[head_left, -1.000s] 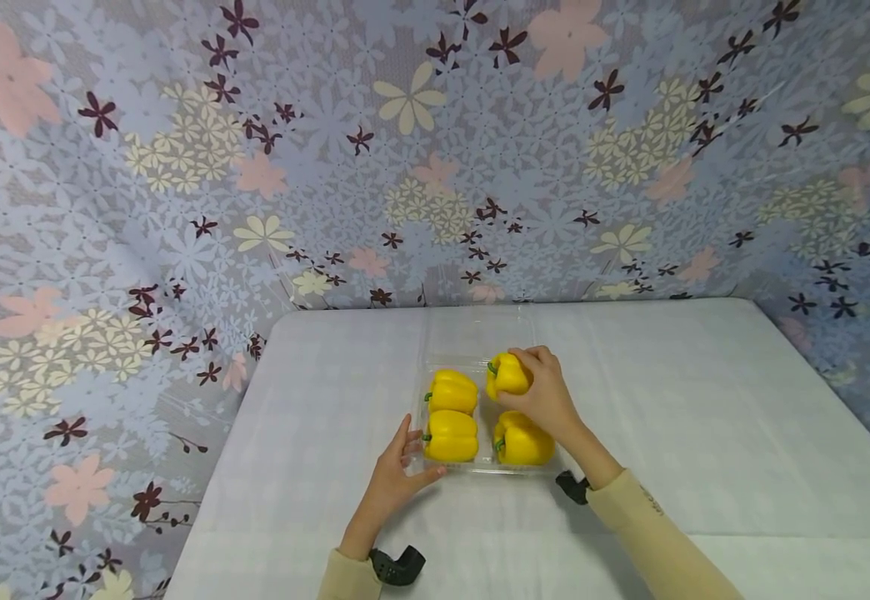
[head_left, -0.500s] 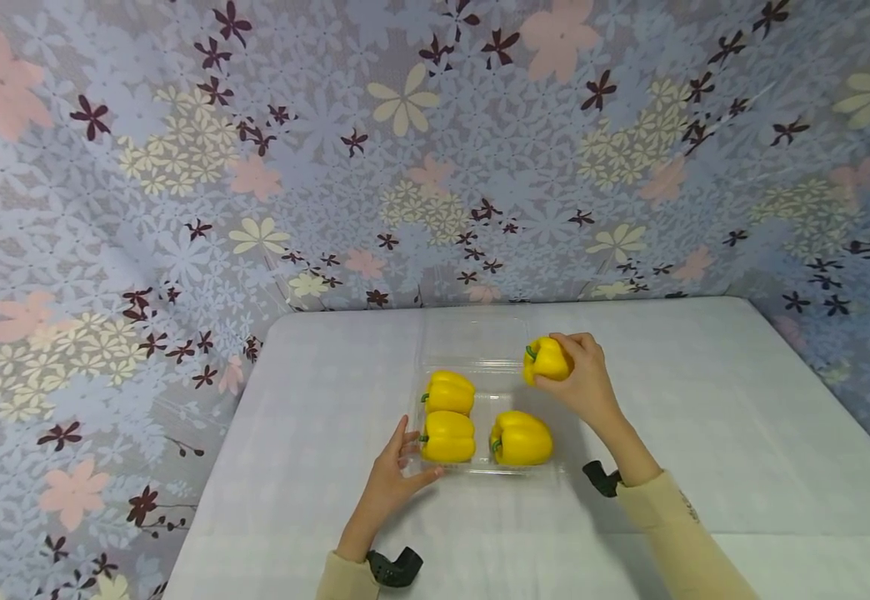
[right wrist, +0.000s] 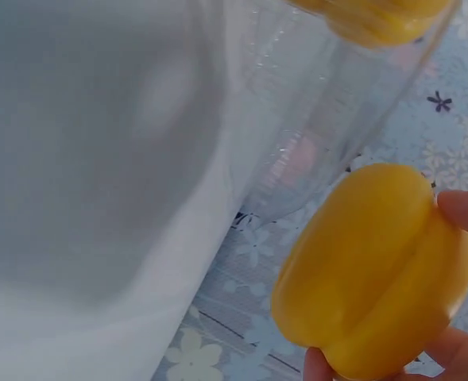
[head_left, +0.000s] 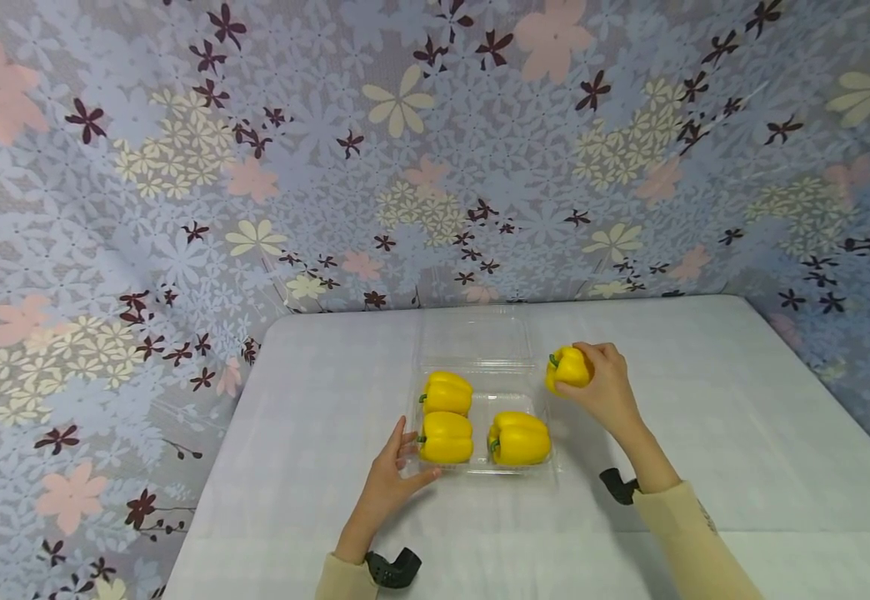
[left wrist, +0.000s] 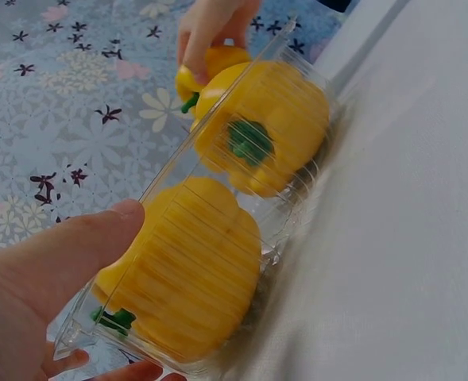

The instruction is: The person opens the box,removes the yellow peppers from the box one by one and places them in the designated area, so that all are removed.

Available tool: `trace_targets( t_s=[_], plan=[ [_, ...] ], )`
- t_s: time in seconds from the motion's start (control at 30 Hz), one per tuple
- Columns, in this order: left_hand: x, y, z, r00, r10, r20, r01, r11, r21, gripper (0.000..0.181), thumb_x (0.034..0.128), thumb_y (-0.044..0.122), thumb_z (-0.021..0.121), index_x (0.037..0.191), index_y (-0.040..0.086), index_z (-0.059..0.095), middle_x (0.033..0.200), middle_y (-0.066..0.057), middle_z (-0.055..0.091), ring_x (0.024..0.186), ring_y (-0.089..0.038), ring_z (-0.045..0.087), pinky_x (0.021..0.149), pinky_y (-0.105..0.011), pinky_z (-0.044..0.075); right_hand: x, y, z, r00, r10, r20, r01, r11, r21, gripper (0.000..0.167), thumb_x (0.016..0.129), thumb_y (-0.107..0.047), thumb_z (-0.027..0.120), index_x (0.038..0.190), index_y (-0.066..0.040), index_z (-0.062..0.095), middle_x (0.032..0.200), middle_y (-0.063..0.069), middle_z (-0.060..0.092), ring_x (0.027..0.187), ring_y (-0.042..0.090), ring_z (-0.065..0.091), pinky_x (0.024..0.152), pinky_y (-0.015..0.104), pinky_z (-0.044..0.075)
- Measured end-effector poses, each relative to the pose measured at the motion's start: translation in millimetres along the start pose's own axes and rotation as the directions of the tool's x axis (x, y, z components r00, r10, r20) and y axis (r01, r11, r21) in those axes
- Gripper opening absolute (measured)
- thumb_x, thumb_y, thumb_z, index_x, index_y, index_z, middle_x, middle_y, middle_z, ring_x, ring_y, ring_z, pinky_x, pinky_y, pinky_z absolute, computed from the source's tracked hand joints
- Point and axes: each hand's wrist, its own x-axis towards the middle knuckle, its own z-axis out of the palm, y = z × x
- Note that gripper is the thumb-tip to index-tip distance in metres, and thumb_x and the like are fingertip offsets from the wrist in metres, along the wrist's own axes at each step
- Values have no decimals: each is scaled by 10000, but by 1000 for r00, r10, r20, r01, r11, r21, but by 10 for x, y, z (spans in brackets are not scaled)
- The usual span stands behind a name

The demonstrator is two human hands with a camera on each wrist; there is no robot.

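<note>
Pinching a glossy yellow bell pepper with a green stem [head_left: 566, 371] between thumb and fingertips, the person's right hand [head_left: 606, 385] holds it outside the right wall of a clear plastic rectangular container [head_left: 491, 469]. The pepper's stem points left in the head view; the right wrist view shows the thumb on one side of its smooth body and fingertips on the opposite side.

The left hand [head_left: 392, 477] rests at the container's near left corner, thumb and index finger spread apart, the thumb extended along the near wall and the other fingers beside the left wall. How firmly they press cannot be told.

Inside the container lie three more yellow peppers: a rear left pepper [head_left: 447, 393] and a front left pepper [head_left: 446, 437] touching in a column, and a front right pepper [head_left: 521, 439] apart from them, its stem facing left. A transparent lid [head_left: 474, 340] lies open behind the container on a table spread with white cloth [head_left: 330, 375], before a flower-printed fabric backdrop [head_left: 405, 192].
</note>
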Motion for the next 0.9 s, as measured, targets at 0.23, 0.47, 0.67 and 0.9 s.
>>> trace_targets(
  t_s=[0.23, 0.47, 0.67, 0.9],
  plan=[
    [0, -8, -3, 1000, -2, 3, 2, 1000, 5, 976, 807, 322, 757, 1515, 15, 158, 1407, -208, 477, 1231, -349, 515, 1018, -542, 426, -35, 75, 0, 1000, 21, -6, -21, 999, -35, 652, 748, -157, 756, 1288, 89, 485, 1162, 288, 430, 1092, 439, 387, 878, 589, 431],
    [-3, -12, -4, 1000, 0, 5, 0, 1000, -1, 974, 806, 309, 760, 1518, 30, 157, 1411, -201, 476, 1236, -337, 515, 1019, -535, 429, -64, 172, 35, 998, 45, 38, -42, 996, -85, 670, 744, -177, 762, 1281, 107, 480, 1146, 308, 433, 1073, 468, 389, 850, 582, 434],
    [0, -15, -2, 1000, -4, 3, 4, 1000, 1, 977, 807, 327, 756, 1518, 26, 156, 1406, -210, 476, 1225, -358, 515, 1016, -549, 422, -97, 240, 75, 994, 81, 71, -72, 990, -120, 680, 743, -201, 749, 1285, 100, 472, 1146, 305, 432, 1065, 458, 394, 833, 572, 453],
    [-6, -18, 2, 1000, -9, 2, 9, 1000, 7, 975, 809, 327, 755, 1519, 32, 156, 1403, -201, 479, 1225, -348, 514, 1011, -541, 428, -133, 298, 122, 993, 86, 81, -74, 988, -137, 678, 734, -203, 747, 1280, 97, 480, 1136, 301, 446, 1040, 442, 411, 796, 551, 473]
  ],
)
